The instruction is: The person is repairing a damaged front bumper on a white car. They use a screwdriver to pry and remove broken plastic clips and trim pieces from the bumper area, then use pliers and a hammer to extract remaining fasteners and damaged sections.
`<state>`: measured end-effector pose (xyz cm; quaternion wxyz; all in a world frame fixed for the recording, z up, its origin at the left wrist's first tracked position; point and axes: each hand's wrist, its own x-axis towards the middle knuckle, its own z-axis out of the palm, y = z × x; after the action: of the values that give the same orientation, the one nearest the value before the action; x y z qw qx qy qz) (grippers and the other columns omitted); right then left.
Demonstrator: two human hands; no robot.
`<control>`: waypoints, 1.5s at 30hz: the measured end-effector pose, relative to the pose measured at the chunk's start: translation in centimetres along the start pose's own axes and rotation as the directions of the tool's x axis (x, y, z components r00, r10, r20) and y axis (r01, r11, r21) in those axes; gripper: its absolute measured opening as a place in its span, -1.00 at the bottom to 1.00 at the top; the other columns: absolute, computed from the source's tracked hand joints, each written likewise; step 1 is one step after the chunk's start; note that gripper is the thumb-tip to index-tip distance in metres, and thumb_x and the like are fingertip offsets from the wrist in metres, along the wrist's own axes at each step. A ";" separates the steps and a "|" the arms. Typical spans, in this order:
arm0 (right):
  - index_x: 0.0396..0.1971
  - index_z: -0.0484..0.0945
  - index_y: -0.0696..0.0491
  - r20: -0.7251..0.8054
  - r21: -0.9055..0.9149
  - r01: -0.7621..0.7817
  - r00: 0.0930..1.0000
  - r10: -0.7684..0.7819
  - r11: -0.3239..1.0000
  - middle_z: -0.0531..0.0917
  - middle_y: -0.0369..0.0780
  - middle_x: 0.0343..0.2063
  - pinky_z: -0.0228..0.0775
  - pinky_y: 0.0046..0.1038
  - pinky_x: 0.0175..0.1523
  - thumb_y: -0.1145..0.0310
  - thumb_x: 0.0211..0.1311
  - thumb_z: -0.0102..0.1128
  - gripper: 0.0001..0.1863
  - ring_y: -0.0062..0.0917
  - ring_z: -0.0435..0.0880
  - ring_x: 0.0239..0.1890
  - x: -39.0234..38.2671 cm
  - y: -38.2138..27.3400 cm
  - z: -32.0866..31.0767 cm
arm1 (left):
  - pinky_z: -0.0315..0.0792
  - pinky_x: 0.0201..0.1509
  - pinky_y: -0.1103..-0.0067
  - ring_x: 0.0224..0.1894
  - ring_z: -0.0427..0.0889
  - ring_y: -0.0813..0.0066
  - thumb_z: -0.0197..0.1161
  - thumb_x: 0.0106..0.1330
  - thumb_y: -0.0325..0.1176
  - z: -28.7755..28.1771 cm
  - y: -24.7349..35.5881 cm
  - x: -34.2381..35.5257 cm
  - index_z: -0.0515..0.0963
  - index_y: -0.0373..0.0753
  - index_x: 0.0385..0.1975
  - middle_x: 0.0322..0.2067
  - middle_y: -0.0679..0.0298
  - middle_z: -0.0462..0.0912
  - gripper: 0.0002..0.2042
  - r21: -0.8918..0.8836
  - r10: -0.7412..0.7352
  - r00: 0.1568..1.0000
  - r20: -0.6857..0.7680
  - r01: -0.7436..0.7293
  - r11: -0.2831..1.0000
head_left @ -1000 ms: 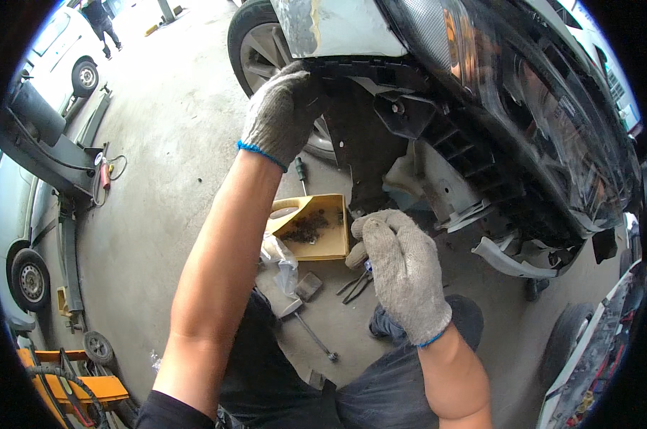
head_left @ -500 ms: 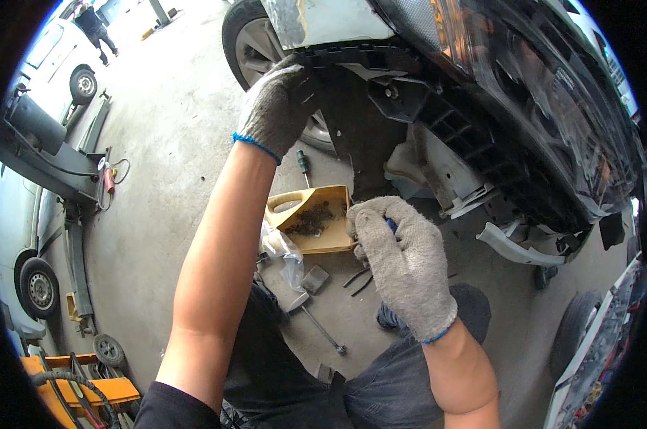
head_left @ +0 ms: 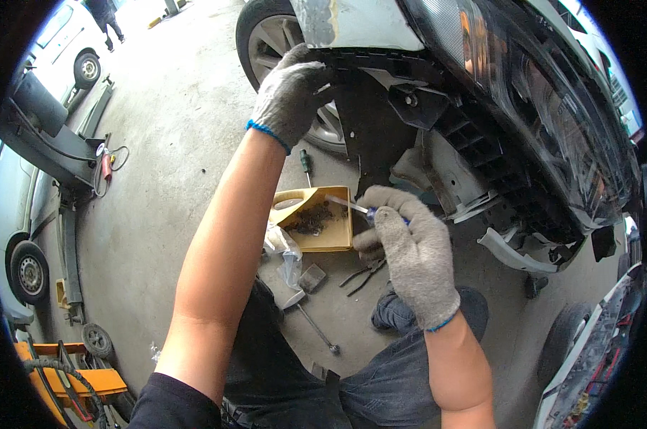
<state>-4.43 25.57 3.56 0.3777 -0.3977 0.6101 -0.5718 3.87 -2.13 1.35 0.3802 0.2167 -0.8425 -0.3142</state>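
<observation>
My left hand [head_left: 287, 100], in a grey knit glove, is closed at the lower edge of the light-coloured fender [head_left: 370, 25]. Its fingers curl round the edge of the black wheel-arch liner [head_left: 370, 121]; the fingertips are partly hidden. In front of my knees, my gloved right hand [head_left: 416, 264] grips a screwdriver [head_left: 350, 205] with a blue handle. Its pale shaft points left, over a cut-open yellow jug [head_left: 341, 243] holding small dark fasteners.
A green-handled screwdriver [head_left: 305, 163], pliers [head_left: 366, 274], a long-shafted tool [head_left: 315, 325] and a clear plastic bag [head_left: 290, 261] lie around the jug. The car's wheel [head_left: 270, 39] and headlight [head_left: 523, 79] are ahead. A lift post [head_left: 45, 161] stands left; a person [head_left: 105, 21] is far off.
My right hand has turned, bringing the screwdriver's shaft into sight above the jug. My left hand stays at the fender edge. The whole view has shifted slightly.
</observation>
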 end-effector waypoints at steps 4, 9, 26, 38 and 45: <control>-0.07 0.60 0.20 0.009 -0.177 -0.021 1.000 0.023 0.984 0.72 -0.17 -0.36 0.57 -0.54 -0.35 0.27 0.46 0.10 -0.70 -0.58 0.71 -0.44 -0.1 0.7 0.1 | 0.58 0.09 0.39 0.06 0.59 0.30 0.23 0.34 -0.48 1.6 1.9 0.0 0.35 -0.16 0.27 0.10 0.09 0.52 -0.51 -0.801 -0.293 0.956 -0.029 0.153 0.579; -0.08 0.60 0.17 -0.035 -0.196 -0.048 0.998 0.042 0.979 0.69 -0.22 -0.45 0.53 -0.56 -0.42 0.23 0.47 0.09 -0.69 -0.62 0.66 -0.51 0.2 0.6 0.0 | 0.62 -0.01 0.46 -0.09 0.67 0.33 0.22 0.36 -0.44 0.5 1.5 -0.8 0.37 -0.28 0.23 -0.05 0.14 0.63 -0.56 -0.828 -0.469 0.883 -0.004 0.261 0.497; -0.08 0.46 0.21 -0.037 -0.115 -0.052 0.998 0.048 0.992 0.53 -0.29 -0.47 0.38 -0.61 -0.43 0.42 0.34 0.09 -0.77 -0.69 0.46 -0.58 -0.7 3.0 1.3 | 0.56 -0.04 0.24 -0.12 0.70 0.00 0.15 0.15 -0.21 -2.6 0.2 -8.9 0.69 -0.26 -0.19 -0.20 -0.06 0.71 -0.66 0.529 -0.442 0.738 0.509 0.137 0.838; -0.05 0.46 0.18 0.020 -0.188 0.079 0.997 -0.076 0.979 0.49 -0.30 -0.67 0.22 -0.53 -0.66 0.26 0.46 -0.05 -0.70 -0.63 0.35 -0.74 2.9 3.0 3.7 | 0.55 -0.07 0.17 -0.19 0.69 -0.09 0.11 0.23 -0.17 -2.7 0.5 -8.0 0.62 -0.21 -0.10 -0.23 -0.10 0.69 -0.66 0.401 -0.327 0.896 0.301 0.192 0.896; -0.08 0.52 0.16 -0.006 0.087 0.103 0.995 -0.103 0.991 0.58 -0.26 -0.37 0.40 -0.51 -0.29 0.26 0.44 -0.05 -0.70 -0.58 0.52 -0.40 11.2 -1.0 7.7 | 0.50 -0.03 0.45 -0.14 0.67 0.35 0.13 0.37 -0.07 -3.2 2.4 -5.2 0.60 -0.26 -0.03 -0.18 0.18 0.72 -0.60 -0.492 -0.422 0.902 0.088 0.407 0.769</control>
<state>-1.77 12.25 4.06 0.3641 -0.4113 0.5636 -0.6170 9.23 1.56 2.07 0.3560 0.2955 -0.6581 -0.5940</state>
